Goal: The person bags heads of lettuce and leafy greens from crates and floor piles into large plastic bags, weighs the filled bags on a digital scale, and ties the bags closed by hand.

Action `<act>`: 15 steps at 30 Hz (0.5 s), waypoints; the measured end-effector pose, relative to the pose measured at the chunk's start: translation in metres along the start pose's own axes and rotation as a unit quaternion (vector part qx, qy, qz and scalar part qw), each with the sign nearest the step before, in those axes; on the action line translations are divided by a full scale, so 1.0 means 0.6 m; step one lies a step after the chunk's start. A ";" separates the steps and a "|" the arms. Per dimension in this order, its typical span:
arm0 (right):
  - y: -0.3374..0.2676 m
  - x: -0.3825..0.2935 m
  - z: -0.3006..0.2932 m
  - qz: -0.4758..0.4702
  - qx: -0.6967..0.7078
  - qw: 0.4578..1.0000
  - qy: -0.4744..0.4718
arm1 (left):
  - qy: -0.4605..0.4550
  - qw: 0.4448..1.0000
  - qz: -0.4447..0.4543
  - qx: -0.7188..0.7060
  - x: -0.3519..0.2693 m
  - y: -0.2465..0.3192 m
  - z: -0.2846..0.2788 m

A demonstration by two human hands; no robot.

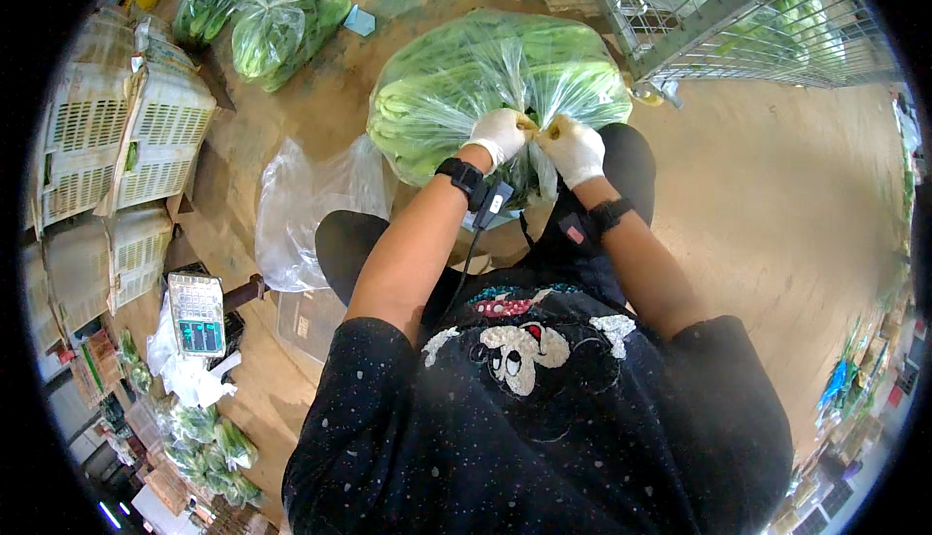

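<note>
A large clear plastic bag full of long green vegetables [437, 83] lies on the floor between my knees. Its gathered opening faces me. In a white glove, my left hand [504, 136] pinches the twisted plastic at the bag's neck. My right hand [571, 147], gloved the same way, grips the plastic just beside it, and the fingertips of both hands nearly meet. Some loose bag film hangs below the hands. Left of the full bag, a crumpled clear plastic bag [291, 207] rests on the floor.
Stacked plastic crates [160, 127] stand at the left, above a digital scale [196, 309]. Other bagged vegetables [273, 40] lie at the upper left, and more [211, 447] at the lower left. A wire mesh cage [728, 25] holding bagged greens stands at the upper right.
</note>
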State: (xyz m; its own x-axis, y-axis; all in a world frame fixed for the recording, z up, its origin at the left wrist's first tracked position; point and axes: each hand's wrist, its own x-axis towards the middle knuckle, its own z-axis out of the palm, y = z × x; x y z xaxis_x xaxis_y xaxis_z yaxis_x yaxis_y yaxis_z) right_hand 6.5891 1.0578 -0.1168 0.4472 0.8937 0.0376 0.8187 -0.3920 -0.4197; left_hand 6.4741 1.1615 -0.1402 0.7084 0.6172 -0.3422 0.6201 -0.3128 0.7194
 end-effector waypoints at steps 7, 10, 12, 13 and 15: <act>-0.004 -0.052 -0.001 0.016 0.292 0.950 0.108 | -0.015 0.996 -0.002 -0.087 -0.001 -0.014 -0.005; 0.023 -0.019 -0.001 0.077 0.298 0.951 -0.001 | 0.004 0.997 0.013 -0.075 -0.003 -0.001 -0.003; 0.013 0.005 -0.016 0.058 0.185 0.976 -0.103 | 0.042 0.998 0.024 -0.050 -0.016 -0.005 -0.004; 0.014 0.015 -0.016 0.059 0.184 0.976 -0.103 | 0.040 0.998 0.024 -0.051 -0.016 -0.005 -0.003; 0.021 0.040 -0.015 -0.012 0.028 0.978 -0.207 | 0.042 0.998 0.026 -0.050 -0.015 -0.002 0.000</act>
State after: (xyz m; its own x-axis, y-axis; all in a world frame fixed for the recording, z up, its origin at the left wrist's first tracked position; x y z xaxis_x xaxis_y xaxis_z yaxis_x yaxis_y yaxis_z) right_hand 6.6133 1.0727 -0.1132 0.2337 0.9190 -0.3175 0.8011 -0.3671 -0.4727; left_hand 6.4669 1.1565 -0.1381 0.7052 0.6620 -0.2541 0.5437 -0.2748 0.7930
